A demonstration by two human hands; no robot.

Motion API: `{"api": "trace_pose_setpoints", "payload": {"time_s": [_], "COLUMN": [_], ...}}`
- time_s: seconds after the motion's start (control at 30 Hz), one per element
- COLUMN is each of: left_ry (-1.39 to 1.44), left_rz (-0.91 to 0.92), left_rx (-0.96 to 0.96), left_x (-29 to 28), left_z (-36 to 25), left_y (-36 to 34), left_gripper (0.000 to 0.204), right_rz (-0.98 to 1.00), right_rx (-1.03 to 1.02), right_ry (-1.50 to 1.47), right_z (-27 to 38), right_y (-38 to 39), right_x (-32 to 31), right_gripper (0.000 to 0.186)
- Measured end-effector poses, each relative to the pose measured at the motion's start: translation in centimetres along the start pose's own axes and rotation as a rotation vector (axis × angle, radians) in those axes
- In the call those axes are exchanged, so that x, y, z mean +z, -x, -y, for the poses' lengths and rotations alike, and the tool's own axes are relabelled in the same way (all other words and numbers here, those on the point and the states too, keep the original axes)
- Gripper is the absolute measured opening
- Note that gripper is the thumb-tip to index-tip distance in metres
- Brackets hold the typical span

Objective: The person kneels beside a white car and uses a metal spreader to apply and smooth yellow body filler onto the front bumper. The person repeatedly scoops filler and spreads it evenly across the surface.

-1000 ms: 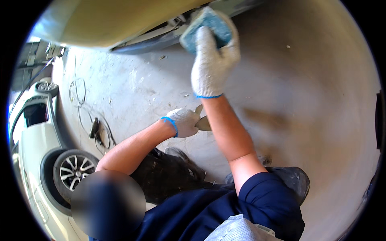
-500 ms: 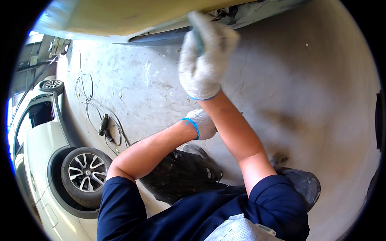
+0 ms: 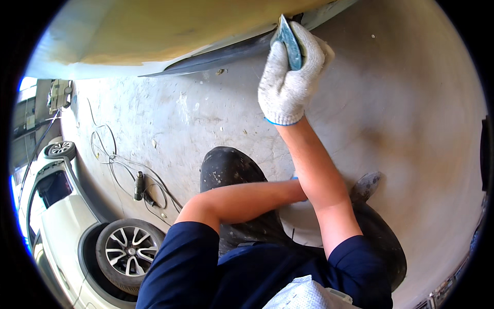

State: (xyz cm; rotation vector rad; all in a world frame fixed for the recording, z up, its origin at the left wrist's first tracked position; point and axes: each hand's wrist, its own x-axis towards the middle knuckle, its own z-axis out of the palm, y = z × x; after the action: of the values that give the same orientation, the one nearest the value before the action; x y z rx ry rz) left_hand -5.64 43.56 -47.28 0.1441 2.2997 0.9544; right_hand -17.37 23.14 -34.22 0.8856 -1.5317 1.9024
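My right hand (image 3: 290, 82), in a white knit glove with a blue cuff, is closed round a teal pad (image 3: 291, 46) with pale edges, up at the lower edge of a yellow, patchily coated car panel (image 3: 154, 28). Whether the pad touches the panel I cannot tell. A dark trim strip (image 3: 206, 54) runs beneath the panel. My left forearm (image 3: 247, 198) crosses behind my right forearm, which hides the left hand and anything in it. My dark-trousered, paint-marked knee (image 3: 226, 167) is bent below.
A white car (image 3: 62, 226) with a large wheel (image 3: 128, 252) stands at the left. A corded black power tool (image 3: 139, 185) and loops of cable (image 3: 110, 157) lie on the grey floor (image 3: 391, 129). Grey equipment (image 3: 59, 95) sits at the far upper left.
My right hand has turned and shifted right with the pad. My left hand, earlier seen holding a metal blade, has passed out of sight behind my right arm. My knee has come up into view.
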Motion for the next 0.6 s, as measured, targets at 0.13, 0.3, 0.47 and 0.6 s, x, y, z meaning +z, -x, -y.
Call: {"api": "trace_pose_setpoints", "payload": {"time_s": [0.13,0.3,0.47,0.6], "left_ry": [-0.002,-0.019,-0.024,-0.03], "left_rz": [0.059,0.101,0.101,0.108], "left_rx": [0.028,0.07,0.091,0.104], "left_x": [3.5,4.0,3.7,4.2], "left_z": [1.0,0.6,-0.1,0.0], "left_y": [2.3,2.6,1.9,2.2], "left_gripper": [0.041,0.041,0.042,0.042], "right_rz": [-0.028,0.191,0.218,0.141], "right_rx": [-0.13,-0.141,-0.079,0.029], "right_ry": [0.142,0.123,-0.022,0.049], "right_z": [0.8,3.6,4.1,3.5], "right_y": [1.4,5.8,5.6,0.7], "right_x": [2.0,5.1,2.5,-1.6], "right_gripper": [0.053,0.048,0.041,0.03]}}
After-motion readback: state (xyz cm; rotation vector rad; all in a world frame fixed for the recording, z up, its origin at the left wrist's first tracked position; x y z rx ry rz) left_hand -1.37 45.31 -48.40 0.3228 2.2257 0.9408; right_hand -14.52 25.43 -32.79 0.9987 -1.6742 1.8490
